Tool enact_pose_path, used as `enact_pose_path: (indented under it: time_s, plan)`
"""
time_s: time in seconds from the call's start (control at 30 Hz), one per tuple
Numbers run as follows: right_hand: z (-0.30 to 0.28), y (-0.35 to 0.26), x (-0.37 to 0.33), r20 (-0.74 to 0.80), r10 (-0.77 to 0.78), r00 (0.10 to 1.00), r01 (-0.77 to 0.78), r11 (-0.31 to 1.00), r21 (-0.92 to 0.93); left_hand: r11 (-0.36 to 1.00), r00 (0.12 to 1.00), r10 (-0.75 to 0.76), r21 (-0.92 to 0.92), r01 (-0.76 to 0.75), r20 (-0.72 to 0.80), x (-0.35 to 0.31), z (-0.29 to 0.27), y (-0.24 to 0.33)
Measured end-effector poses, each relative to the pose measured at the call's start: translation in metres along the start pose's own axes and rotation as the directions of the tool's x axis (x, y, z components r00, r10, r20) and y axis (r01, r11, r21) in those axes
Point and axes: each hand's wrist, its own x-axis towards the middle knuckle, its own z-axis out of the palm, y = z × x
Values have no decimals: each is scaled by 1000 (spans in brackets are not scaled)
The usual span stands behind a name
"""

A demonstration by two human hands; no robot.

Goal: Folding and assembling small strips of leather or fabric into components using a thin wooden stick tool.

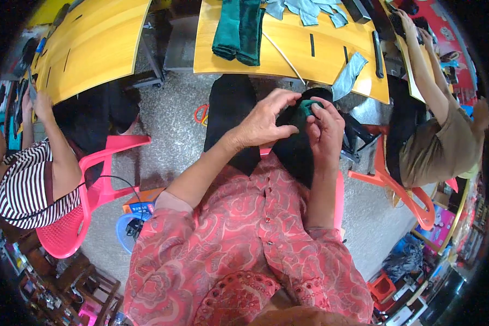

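Note:
Above my lap, my right hand (326, 127) pinches a small dark green velvet cloth piece (308, 107), bunched between thumb and fingers. Just left of it is my left hand (266, 117), its thumb and forefinger spread in a wide curve with nothing visible between them. The left fingertips come close to the cloth; whether they touch it I cannot tell. Black trousers (231, 108) behind my hands make the cloth's lower edge hard to make out. On the yellow table (288, 57) ahead lie folded green velvet strips (238, 32) and a pale blue-grey cloth strip (349, 75).
More pale cloth pieces (304, 10) lie at the table's far side. Orange-handled scissors (201, 115) are beside my left leg. A person in stripes (35, 185) sits at left on a pink chair (65, 231); another person (440, 146) works at right by an orange chair (396, 187).

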Motion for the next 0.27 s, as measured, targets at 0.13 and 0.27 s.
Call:
enact_pose_path:
  time_s: [0.13, 0.27]
  plan:
    - [27, -5, 7, 50, 11, 999, -7, 998, -65, 953, 955, -296, -69, 294, -32, -3, 2, -11]
    - [33, 1, 24, 164, -56, 985, 68, 995, -71, 881, 959, -275, -382, 279, 67, -5, -5, -17]
